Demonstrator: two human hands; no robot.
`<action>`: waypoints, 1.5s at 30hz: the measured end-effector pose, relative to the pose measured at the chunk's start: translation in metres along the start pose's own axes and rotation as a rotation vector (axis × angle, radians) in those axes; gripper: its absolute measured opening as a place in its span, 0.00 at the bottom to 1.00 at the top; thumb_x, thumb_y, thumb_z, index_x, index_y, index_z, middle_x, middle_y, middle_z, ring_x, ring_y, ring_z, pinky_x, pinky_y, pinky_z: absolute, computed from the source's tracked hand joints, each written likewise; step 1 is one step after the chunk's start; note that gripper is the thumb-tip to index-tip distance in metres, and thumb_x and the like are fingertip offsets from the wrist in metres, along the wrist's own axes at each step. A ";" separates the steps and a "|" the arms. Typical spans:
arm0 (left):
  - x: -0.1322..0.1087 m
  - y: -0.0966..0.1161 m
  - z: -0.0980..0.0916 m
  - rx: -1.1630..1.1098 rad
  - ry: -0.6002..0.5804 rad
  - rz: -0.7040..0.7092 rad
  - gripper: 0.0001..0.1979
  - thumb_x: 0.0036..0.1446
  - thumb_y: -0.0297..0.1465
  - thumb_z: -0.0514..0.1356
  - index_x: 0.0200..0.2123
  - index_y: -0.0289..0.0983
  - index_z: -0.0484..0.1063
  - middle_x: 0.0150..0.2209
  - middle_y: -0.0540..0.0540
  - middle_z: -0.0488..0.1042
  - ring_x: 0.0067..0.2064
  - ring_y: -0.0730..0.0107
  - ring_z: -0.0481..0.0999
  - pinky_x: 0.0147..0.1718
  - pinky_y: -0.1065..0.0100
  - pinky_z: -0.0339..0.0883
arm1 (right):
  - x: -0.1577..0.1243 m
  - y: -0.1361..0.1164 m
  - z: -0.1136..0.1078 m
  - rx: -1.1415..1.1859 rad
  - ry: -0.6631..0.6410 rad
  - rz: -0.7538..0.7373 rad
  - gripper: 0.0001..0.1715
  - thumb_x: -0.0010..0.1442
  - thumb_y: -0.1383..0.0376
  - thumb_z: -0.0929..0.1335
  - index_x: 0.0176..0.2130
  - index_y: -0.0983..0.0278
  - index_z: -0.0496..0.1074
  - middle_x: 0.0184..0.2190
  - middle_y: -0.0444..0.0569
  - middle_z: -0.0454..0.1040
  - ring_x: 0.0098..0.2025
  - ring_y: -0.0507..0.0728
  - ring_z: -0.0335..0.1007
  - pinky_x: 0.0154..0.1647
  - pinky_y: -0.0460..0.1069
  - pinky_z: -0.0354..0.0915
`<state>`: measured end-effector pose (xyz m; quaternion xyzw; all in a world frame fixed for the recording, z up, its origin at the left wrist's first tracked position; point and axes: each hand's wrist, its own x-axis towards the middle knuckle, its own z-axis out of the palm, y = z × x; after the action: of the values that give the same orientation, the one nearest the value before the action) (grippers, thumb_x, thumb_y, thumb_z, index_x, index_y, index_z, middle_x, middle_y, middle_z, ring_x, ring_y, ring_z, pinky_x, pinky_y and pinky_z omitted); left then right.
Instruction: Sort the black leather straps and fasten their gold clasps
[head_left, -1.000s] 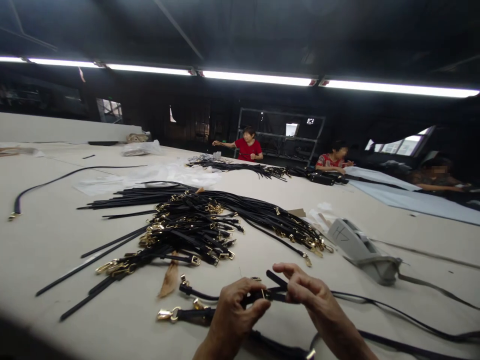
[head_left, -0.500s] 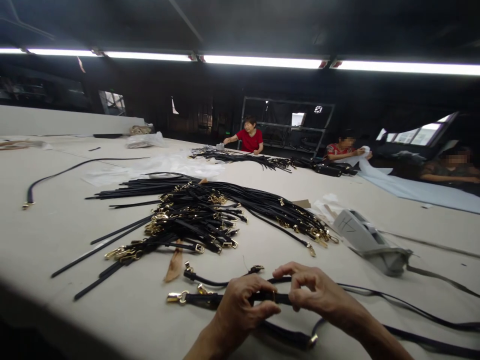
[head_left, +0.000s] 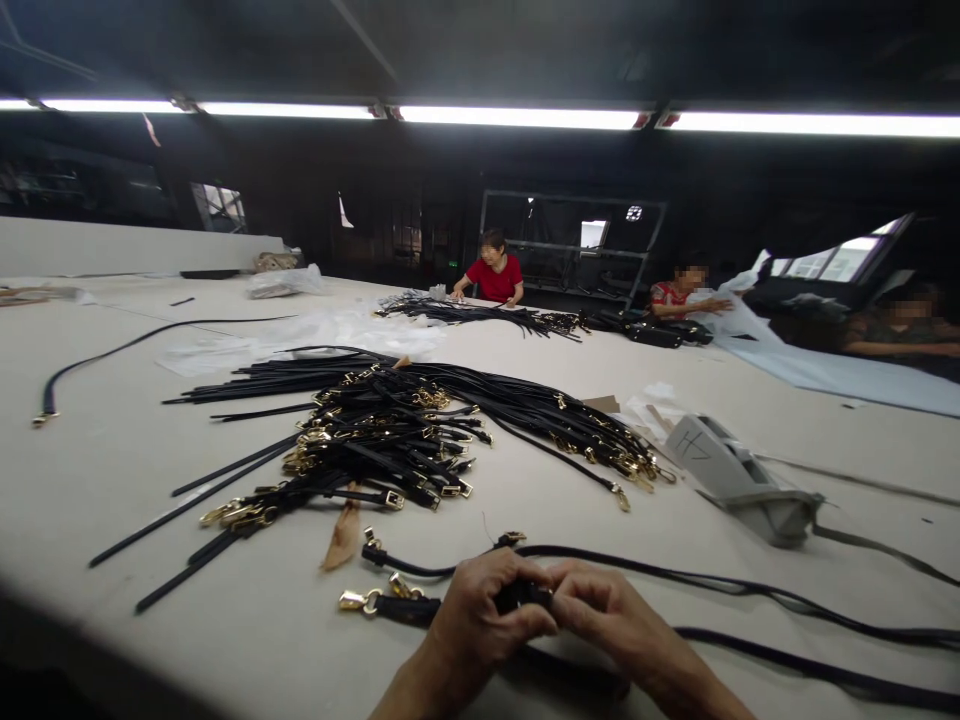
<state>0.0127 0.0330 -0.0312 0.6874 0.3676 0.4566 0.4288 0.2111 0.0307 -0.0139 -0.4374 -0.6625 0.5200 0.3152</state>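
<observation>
The left hand (head_left: 486, 612) and right hand (head_left: 616, 612) pinch the black strap (head_left: 517, 597), which should handle light and pliable, best gripped across its flat faces.

Both hands are above the worktop (head_left: 255, 615), fingertips meeting. Left hand (head_left: 480, 615): curled, forefinger arched above the extended thumb in a grip. Right hand (head_left: 607, 610): fingers folded, thumb and forefinger pinched against the left hand's tips. Both bare forearms slant inward from the worktop's near side.
</observation>
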 end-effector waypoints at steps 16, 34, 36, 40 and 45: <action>-0.005 0.001 0.001 -0.019 0.007 -0.042 0.07 0.47 0.28 0.66 0.33 0.37 0.76 0.28 0.50 0.76 0.30 0.71 0.72 0.31 0.73 0.64 | -0.005 -0.008 0.002 -0.031 0.037 -0.055 0.23 0.59 0.48 0.69 0.26 0.64 0.73 0.42 0.52 0.74 0.46 0.62 0.70 0.51 0.55 0.63; 0.002 0.006 -0.011 -0.258 -0.027 -0.072 0.06 0.55 0.30 0.59 0.36 0.36 0.73 0.31 0.48 0.75 0.32 0.69 0.73 0.34 0.69 0.67 | 0.000 -0.026 0.019 -0.787 0.253 -0.455 0.21 0.56 0.67 0.73 0.50 0.56 0.70 0.43 0.48 0.77 0.44 0.61 0.74 0.49 0.55 0.68; 0.001 0.005 -0.013 -0.132 0.069 -0.009 0.06 0.58 0.33 0.58 0.34 0.37 0.68 0.32 0.49 0.72 0.34 0.67 0.72 0.37 0.67 0.66 | 0.005 -0.022 0.025 -0.855 0.292 -0.514 0.19 0.58 0.68 0.70 0.50 0.56 0.71 0.43 0.50 0.78 0.44 0.63 0.74 0.48 0.57 0.69; -0.006 0.009 -0.017 0.311 0.155 0.125 0.13 0.64 0.38 0.53 0.28 0.38 0.63 0.33 0.48 0.67 0.39 0.63 0.66 0.41 0.62 0.60 | 0.006 -0.018 0.030 -0.900 0.351 -0.622 0.18 0.59 0.69 0.70 0.49 0.59 0.68 0.41 0.50 0.78 0.42 0.62 0.75 0.54 0.60 0.67; -0.011 0.023 -0.015 0.351 -0.017 0.103 0.12 0.66 0.34 0.52 0.30 0.38 0.67 0.34 0.48 0.68 0.40 0.64 0.66 0.43 0.63 0.60 | 0.002 -0.021 0.037 -0.861 0.293 -0.710 0.16 0.63 0.69 0.67 0.50 0.58 0.66 0.39 0.47 0.78 0.39 0.56 0.75 0.58 0.58 0.63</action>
<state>-0.0024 0.0190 -0.0105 0.7735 0.4025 0.4007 0.2814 0.1723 0.0150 -0.0030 -0.3447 -0.8700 -0.0001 0.3525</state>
